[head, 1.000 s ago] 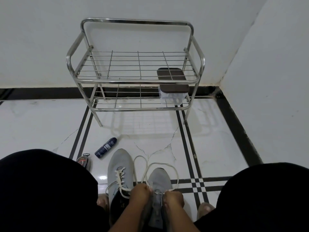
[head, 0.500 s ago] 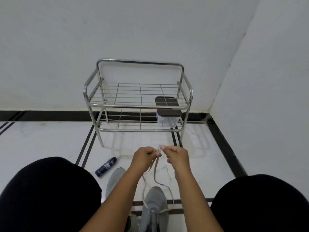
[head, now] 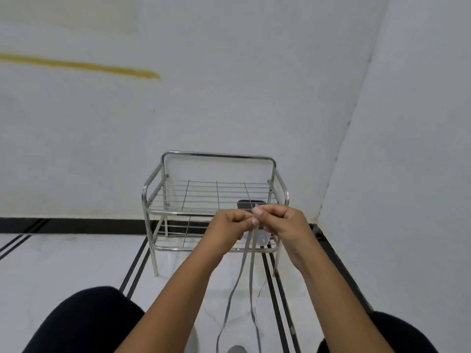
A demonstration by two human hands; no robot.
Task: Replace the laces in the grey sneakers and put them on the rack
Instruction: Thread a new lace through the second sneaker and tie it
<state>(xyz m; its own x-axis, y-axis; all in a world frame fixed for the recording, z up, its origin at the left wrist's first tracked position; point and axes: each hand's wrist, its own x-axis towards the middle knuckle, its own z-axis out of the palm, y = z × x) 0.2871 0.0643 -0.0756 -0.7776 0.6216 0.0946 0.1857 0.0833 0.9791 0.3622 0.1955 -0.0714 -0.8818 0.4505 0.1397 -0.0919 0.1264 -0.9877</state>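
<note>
Yellow paint streak [head: 107, 68] on the matte white wall far left, not in view a second ago, so the head has tilted up; black-clad knee [head: 84, 319] low left; glossy white floor [head: 63, 266] with thin black inlay lines; chrome tube rack [head: 219, 156] with wire-grid shelves against the wall, both tiers without shoes; dark flat lid on a clear box on the lower shelf, mostly hidden behind the hands.

Left hand [head: 229, 225] is clenched, pinching one end of the lace [head: 248, 253]; right hand [head: 283, 221] pinches the other end, fingertips touching; both hands were low on the shoe a second ago and are now raised in front of the rack, the two flat pale strands drawn up taut and side by side.

Strands run down to the grey sneaker [head: 237, 349], only its toe showing at the bottom edge between the knees; second sneaker out of frame, probably beside it.

Judgement: ends are being evened after the first eyelets; threading is barely begun, racking is far off; flat woven lace may twist.
</note>
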